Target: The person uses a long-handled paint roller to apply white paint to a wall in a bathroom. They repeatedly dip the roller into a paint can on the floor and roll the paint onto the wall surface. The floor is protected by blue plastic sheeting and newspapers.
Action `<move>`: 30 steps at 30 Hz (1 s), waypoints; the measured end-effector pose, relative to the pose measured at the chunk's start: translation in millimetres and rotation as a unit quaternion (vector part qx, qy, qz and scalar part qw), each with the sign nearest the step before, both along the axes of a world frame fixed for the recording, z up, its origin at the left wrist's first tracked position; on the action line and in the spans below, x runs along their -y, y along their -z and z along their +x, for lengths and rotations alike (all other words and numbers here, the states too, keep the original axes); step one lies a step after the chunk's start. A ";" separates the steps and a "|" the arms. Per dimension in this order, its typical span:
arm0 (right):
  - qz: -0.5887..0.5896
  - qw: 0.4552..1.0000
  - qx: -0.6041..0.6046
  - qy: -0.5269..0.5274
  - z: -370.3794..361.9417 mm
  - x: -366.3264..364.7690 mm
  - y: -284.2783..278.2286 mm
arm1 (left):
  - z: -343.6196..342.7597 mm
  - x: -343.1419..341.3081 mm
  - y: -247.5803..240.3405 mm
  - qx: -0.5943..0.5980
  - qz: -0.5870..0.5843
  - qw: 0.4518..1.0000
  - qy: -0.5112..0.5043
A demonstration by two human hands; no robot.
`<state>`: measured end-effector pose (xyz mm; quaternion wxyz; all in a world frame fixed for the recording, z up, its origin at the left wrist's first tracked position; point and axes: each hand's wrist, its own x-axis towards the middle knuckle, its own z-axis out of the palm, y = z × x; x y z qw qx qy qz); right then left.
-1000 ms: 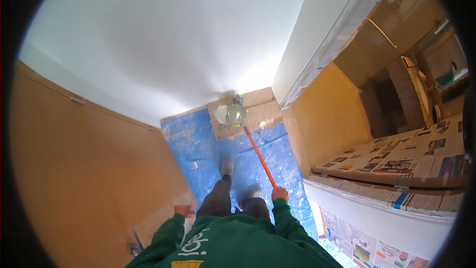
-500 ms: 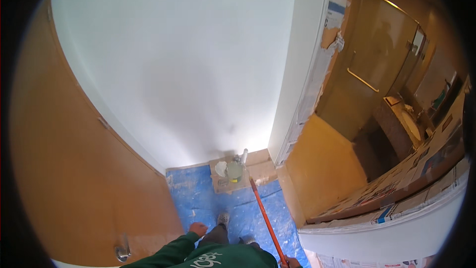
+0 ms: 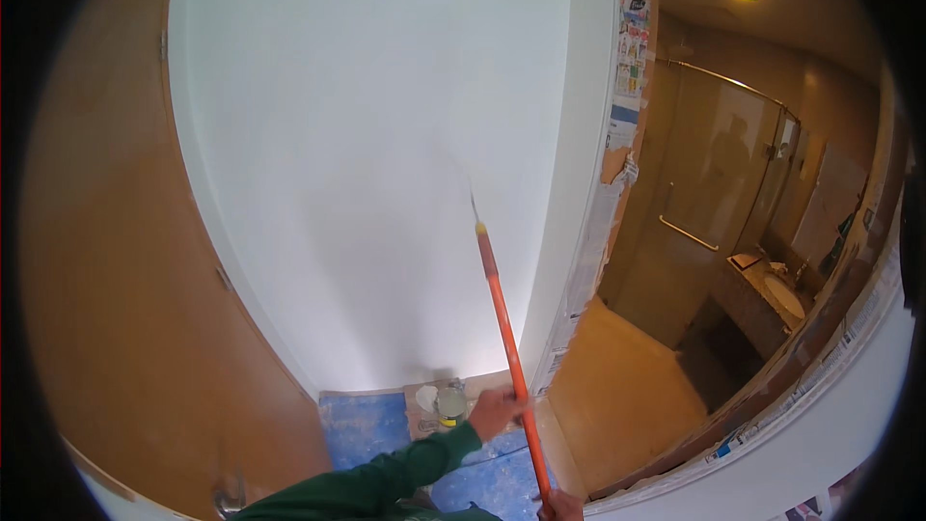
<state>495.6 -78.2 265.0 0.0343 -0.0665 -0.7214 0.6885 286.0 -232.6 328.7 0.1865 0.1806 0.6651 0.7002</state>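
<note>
An orange extension pole (image 3: pixel 505 328) rises in front of the white wall (image 3: pixel 386 116), with a thin metal rod (image 3: pixel 473 201) at its upper end. Whatever is fixed beyond the rod cannot be made out against the pale wall. My left hand (image 3: pixel 496 411) closes on the middle of the pole, its arm in a green sleeve reaching across from the lower left. Lower down, at the bottom edge, my right hand (image 3: pixel 560 507) is wrapped round the same pole. Behind my left hand a bucket (image 3: pixel 450 403) with a yellow mark stands on the floor.
A brown door (image 3: pixel 125 232) is on the left. Blue sheeting (image 3: pixel 365 429) covers the floor, with cardboard (image 3: pixel 417 422) under the bucket. To the right, a doorway edged with taped newspaper (image 3: pixel 590 232) leads to a bathroom with a glass shower door (image 3: pixel 709 203) and a sink (image 3: pixel 783 296).
The pole's far end has swung up from beside the bucket to in front of the wall. My left hand has moved right onto the pole. The view has tilted upward.
</note>
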 end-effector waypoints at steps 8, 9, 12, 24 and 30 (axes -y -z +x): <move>-0.227 0.971 0.042 -0.055 -19.7 31.7 -41.8 | -122.1 33.7 -129.0 -0.032 0.167 0.985 0.041; -0.242 0.967 0.048 -0.060 -21.2 39.1 -37.9 | -133.4 43.3 -135.7 -0.031 0.169 0.984 0.038; -0.224 0.974 0.022 -0.037 -42.3 58.8 -27.0 | -154.2 55.7 -143.7 -0.043 0.151 0.987 0.024; -0.174 0.983 0.046 0.035 -66.5 102.7 57.5 | -181.3 77.5 -74.2 0.023 0.051 0.996 -0.065; -0.051 0.996 -0.050 0.045 -84.7 117.8 48.9 | -189.2 82.1 -99.9 -0.034 0.046 0.995 -0.085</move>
